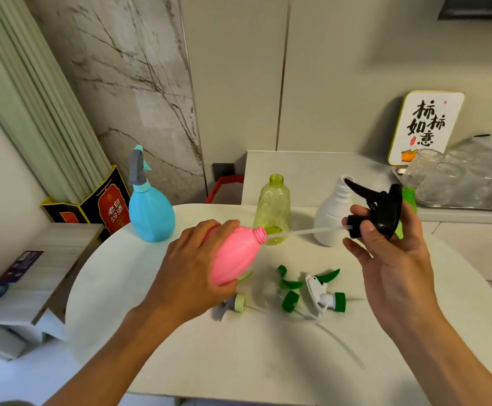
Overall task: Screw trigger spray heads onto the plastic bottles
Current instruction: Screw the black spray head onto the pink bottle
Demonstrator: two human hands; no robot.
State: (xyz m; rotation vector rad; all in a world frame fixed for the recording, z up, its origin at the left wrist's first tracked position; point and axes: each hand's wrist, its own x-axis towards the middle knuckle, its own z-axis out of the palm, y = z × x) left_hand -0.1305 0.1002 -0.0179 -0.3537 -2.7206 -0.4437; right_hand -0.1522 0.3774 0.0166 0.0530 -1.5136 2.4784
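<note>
Right now the left hand [193, 266] wraps around the body of the pink bottle [234, 254], tipped on its side above the table [239, 361] with its threaded neck pointing toward the other hand. Its lower side is covered by the palm and fingers. The right hand [391, 253] grips the black spray head [381, 208] by its collar, thumb on the near side and fingers curled behind; the fingertips are hidden by the head. From that collar a thin clear tube [303, 231] runs across to the pink bottle's mouth, its tip just at the opening; whether it is inside is hard to tell.

Just behind the tube stand an open yellow-green bottle [271, 209] and a white bottle [331, 215], the latter's neck partly covered by the black trigger. A bright green bottle [408, 199] shows only as a sliver behind the right hand. Below the grip, on the table, lie loose green-and-white spray heads [312, 291], blurred and overlapping, and a pale green and grey one [233, 304] half hidden under the left hand. Beyond the left hand stands a blue bottle [150, 213] with its spray head already on.

Behind the right hand a gold-framed sign [426, 127] reads 柿柿如意. A dark box [104, 205] beyond the blue bottle carries writing too distorted to be sure of.
</note>
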